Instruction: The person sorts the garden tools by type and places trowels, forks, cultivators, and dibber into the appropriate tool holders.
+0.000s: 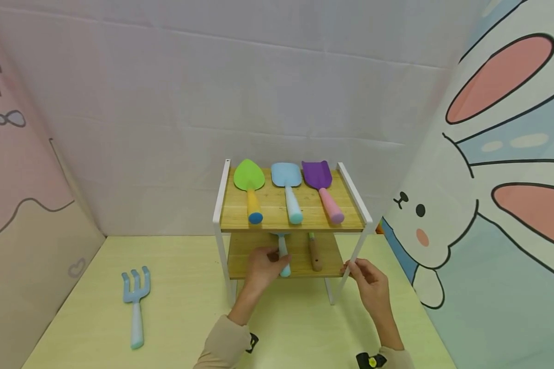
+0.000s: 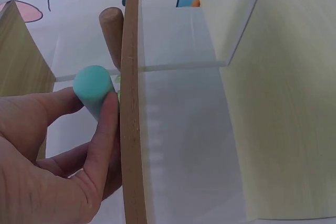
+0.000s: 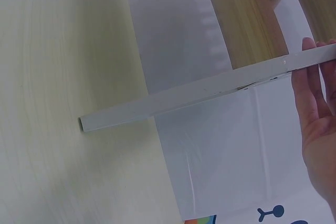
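My left hand (image 1: 262, 267) pinches the pale blue handle of a garden tool (image 1: 283, 252) on the lower shelf (image 1: 300, 251); the upper board hides most of its head. In the left wrist view, thumb and fingers close round the handle's turquoise end (image 2: 92, 83). To its right lies a tool with a brown wooden handle (image 1: 315, 256). My right hand (image 1: 371, 284) grips the rack's white front right leg (image 3: 210, 88) between thumb and fingers. On the upper shelf (image 1: 274, 207) lie a green shovel (image 1: 249, 177), a light blue shovel (image 1: 287, 177) and a purple shovel (image 1: 318, 177).
A light blue hand fork (image 1: 136, 307) lies on the table (image 1: 180, 307) to the left of the rack. A white cloth (image 1: 189, 128) hangs behind. Printed cloths stand on both sides, the right one bearing a rabbit (image 1: 443, 230).
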Demonstrator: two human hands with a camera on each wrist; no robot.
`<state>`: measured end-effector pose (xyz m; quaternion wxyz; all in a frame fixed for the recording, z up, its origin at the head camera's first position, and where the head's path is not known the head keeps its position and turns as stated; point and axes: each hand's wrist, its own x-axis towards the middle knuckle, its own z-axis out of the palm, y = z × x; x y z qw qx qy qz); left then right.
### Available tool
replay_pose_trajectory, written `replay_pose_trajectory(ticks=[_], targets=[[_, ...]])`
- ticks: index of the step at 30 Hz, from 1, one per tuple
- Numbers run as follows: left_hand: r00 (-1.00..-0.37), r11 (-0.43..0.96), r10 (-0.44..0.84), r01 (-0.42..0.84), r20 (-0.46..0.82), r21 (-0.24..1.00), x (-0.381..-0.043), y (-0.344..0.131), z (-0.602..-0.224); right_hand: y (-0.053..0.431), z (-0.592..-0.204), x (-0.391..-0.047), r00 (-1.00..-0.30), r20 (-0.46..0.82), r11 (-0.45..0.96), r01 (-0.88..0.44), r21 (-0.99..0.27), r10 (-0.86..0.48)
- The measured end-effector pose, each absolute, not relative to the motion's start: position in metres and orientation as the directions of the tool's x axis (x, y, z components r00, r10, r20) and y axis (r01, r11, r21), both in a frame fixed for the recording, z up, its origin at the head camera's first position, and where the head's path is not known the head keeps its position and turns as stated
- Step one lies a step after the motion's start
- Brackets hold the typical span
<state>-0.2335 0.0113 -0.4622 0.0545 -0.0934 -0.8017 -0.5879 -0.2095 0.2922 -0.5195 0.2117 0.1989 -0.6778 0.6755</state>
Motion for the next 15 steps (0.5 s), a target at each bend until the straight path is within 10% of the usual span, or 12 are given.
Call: replay_pose_trajectory(ticks=[15], targets=[[-0.987, 0.290, 0.048, 0.164, 0.156, 0.943, -0.2271, 0.0118, -0.4621, 0.2924, -0.5174, -0.2085, -0.834, 0.551, 0.008, -0.551, -0.834, 0.018]])
